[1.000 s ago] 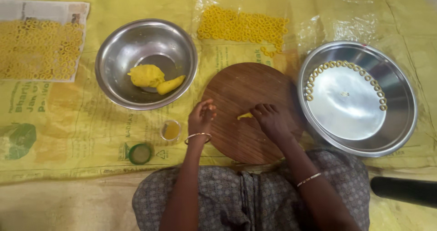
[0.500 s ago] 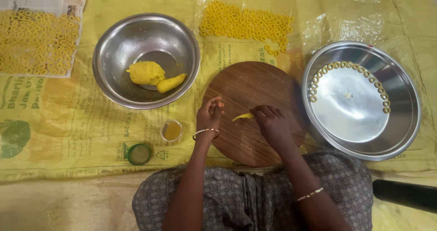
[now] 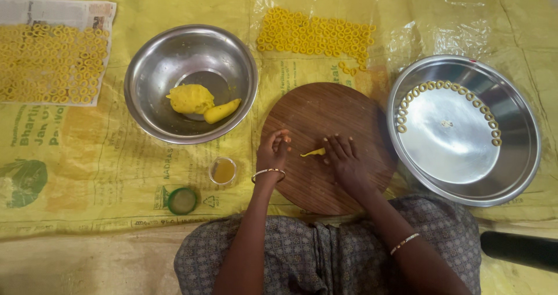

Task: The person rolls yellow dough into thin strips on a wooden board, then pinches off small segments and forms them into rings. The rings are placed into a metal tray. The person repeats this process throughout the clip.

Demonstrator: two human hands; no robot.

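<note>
A round wooden board (image 3: 328, 118) lies in front of me. My right hand (image 3: 344, 158) presses flat on a thin yellow dough strip (image 3: 313, 152), whose left end pokes out from under the fingers. My left hand (image 3: 273, 149) rests on the board's left edge with its fingers curled; I cannot tell whether a bit of dough is inside them. A steel bowl (image 3: 168, 56) at the upper left holds a dough lump (image 3: 190, 98) and a dough roll (image 3: 222, 111). At the right, a wide steel plate (image 3: 465, 161) carries several small dough rings (image 3: 447, 87) along its far rim.
A small glass of oil (image 3: 223, 170) and a green lid (image 3: 182, 201) sit left of the board. Many dough rings dry on clear plastic (image 3: 317, 36) behind the board and on newspaper (image 3: 49, 56) at far left. A yellow sheet (image 3: 87, 149) covers the floor.
My left hand has shifted a little down and left on the board. My right hand stays over the dough strip, whose visible end has moved slightly left.
</note>
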